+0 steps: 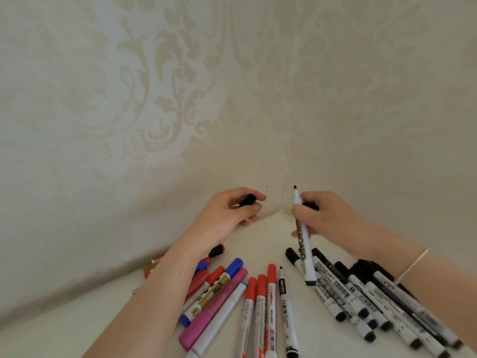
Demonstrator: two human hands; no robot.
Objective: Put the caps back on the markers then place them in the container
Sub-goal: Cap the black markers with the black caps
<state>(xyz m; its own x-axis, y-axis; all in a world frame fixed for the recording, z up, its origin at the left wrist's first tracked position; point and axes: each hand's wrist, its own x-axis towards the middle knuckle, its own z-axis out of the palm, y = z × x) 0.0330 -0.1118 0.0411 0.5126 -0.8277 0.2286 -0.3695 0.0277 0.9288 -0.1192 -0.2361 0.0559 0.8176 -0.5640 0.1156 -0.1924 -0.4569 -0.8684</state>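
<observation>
Lowest in the frame, three red-capped markers (258, 306) lie side by side at centre, an uncapped thin marker (286, 306) just beside them. About seven black markers (361, 298) fan out at lower right (blur hampers counting). Higher up, the right hand (333, 218) grips an uncapped whiteboard marker (303, 239); the left hand (229, 213) pinches its black cap (248, 200). No container shows, so I judge most work remains.

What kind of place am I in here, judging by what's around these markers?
Probably a room at home: damask-patterned wallpaper meets in a corner above a plain white tabletop, where loose markers lie spread. Nothing marks it as an office or classroom.
</observation>
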